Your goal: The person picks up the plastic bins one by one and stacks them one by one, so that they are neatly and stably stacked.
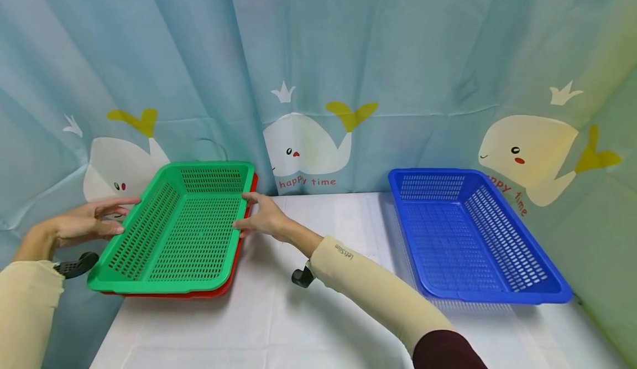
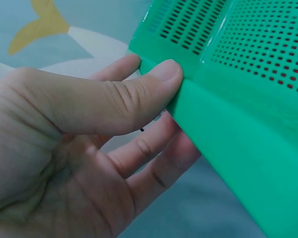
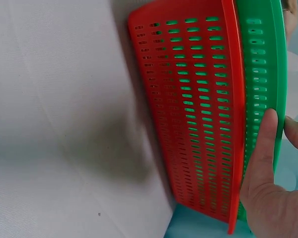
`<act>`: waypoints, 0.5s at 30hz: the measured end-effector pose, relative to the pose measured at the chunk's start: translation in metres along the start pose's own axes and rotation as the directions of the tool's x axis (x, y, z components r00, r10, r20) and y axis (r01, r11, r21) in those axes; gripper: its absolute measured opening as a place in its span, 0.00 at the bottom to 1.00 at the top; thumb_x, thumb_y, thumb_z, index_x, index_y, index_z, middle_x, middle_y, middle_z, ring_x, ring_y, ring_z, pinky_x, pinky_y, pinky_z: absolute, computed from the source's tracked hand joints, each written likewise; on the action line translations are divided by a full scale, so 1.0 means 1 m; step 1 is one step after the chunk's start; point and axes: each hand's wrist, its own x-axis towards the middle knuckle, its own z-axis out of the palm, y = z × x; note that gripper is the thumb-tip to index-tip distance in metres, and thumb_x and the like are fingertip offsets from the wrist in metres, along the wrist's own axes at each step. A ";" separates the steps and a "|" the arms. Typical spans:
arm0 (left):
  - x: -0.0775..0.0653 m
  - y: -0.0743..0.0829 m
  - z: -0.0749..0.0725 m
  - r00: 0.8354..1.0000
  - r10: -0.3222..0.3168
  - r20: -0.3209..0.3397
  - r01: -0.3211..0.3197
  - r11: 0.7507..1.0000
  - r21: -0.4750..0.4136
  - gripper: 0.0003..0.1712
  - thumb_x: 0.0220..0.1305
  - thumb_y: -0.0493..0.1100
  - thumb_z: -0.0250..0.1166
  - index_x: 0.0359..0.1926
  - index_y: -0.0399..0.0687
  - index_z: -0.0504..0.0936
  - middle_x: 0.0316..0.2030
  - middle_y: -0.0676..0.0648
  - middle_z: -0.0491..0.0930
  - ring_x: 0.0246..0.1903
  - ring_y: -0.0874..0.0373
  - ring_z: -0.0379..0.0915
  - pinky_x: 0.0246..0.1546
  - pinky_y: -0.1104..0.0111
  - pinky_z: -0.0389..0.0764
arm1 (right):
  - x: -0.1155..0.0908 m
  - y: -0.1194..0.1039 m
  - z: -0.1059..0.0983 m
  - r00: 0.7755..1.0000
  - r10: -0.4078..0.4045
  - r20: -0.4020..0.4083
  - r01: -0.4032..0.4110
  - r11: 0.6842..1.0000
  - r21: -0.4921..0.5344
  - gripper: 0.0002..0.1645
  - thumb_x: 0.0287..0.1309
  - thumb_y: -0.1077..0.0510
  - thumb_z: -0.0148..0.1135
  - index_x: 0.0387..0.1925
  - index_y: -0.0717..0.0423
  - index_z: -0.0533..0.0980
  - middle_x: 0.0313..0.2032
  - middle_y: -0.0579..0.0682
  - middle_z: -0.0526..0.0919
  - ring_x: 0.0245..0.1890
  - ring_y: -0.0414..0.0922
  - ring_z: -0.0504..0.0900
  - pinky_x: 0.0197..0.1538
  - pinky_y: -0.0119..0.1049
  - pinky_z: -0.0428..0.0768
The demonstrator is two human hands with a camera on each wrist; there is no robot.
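A green slotted plastic basket (image 1: 199,236) sits nested in a red basket (image 3: 188,109) at the left of the table. My left hand (image 1: 89,222) holds the green basket's left rim, thumb on top and fingers beneath, as the left wrist view shows. On the opposite side my right hand (image 1: 266,218) grips the green rim between thumb and fingers. In the right wrist view a strip of green wall (image 3: 258,74) stands above the red rim. Most of the red basket is hidden from the head view.
A blue basket (image 1: 453,242) stands at the right, with a clear basket (image 1: 405,247) showing under it. Both rest on the white-covered table (image 1: 318,313). A pale blue curtain (image 1: 423,53) with printed whales hangs close behind.
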 end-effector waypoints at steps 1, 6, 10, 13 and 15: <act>0.000 0.001 0.000 1.000 -0.001 0.003 0.001 1.000 0.001 0.43 0.72 0.31 0.60 0.81 0.52 0.52 0.71 0.35 0.46 0.54 0.70 0.73 0.50 0.67 0.83 | 0.000 0.000 0.000 1.000 0.000 -0.001 0.000 1.000 -0.005 0.51 0.56 0.66 0.76 0.78 0.54 0.61 0.62 0.49 0.70 0.28 0.52 0.90 0.57 0.35 0.83; 0.001 0.004 0.001 1.000 -0.011 0.019 0.011 1.000 0.010 0.44 0.73 0.32 0.61 0.82 0.53 0.51 0.72 0.32 0.44 0.54 0.71 0.73 0.50 0.66 0.82 | 0.000 0.001 0.000 1.000 -0.007 -0.006 0.007 0.999 -0.035 0.52 0.56 0.65 0.76 0.78 0.54 0.61 0.61 0.50 0.73 0.32 0.56 0.90 0.64 0.39 0.79; 0.002 0.004 0.002 1.000 -0.014 0.025 0.013 1.000 0.023 0.44 0.73 0.33 0.61 0.82 0.51 0.50 0.74 0.28 0.42 0.54 0.75 0.70 0.50 0.66 0.82 | 0.000 0.003 0.000 1.000 -0.013 -0.006 0.013 0.998 -0.058 0.51 0.56 0.65 0.77 0.77 0.54 0.61 0.56 0.53 0.77 0.32 0.59 0.90 0.67 0.41 0.75; 0.002 0.003 0.003 1.000 -0.013 0.022 0.012 0.999 0.030 0.44 0.73 0.33 0.61 0.82 0.50 0.51 0.74 0.27 0.42 0.53 0.76 0.69 0.50 0.65 0.82 | -0.001 0.004 0.000 1.000 -0.016 0.001 0.016 0.998 -0.059 0.51 0.56 0.64 0.77 0.77 0.55 0.61 0.54 0.55 0.78 0.35 0.63 0.89 0.67 0.40 0.76; 0.002 0.003 0.003 1.000 -0.013 0.018 0.013 0.999 0.032 0.43 0.72 0.34 0.62 0.82 0.51 0.52 0.73 0.27 0.43 0.53 0.75 0.71 0.50 0.64 0.82 | -0.001 0.005 0.000 1.000 -0.019 0.004 0.019 0.998 -0.056 0.51 0.56 0.65 0.77 0.77 0.56 0.61 0.56 0.55 0.76 0.39 0.66 0.88 0.65 0.38 0.77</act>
